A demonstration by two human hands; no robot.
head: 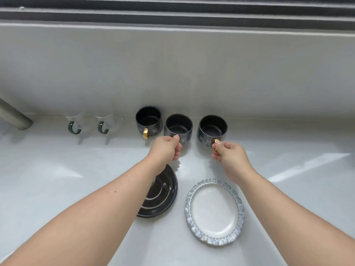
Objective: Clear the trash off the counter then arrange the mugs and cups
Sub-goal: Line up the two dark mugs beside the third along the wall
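Three black mugs with gold handles and white cat drawings line the back of the white counter (57, 169). The left mug (148, 120) stands free by the wall. My left hand (166, 148) is closed on the handle of the middle mug (178, 125). My right hand (230, 154) pinches the gold handle of the right mug (212, 129). Further left stand two clear glass cups with green handles, one (76, 121) beside the other (107, 120). No trash shows on the counter.
A black saucer (163, 196) lies partly under my left forearm. A silver-rimmed white plate (215, 210) lies to its right. A grey pipe (13, 116) slants in at the far left. The wall rises right behind the mugs.
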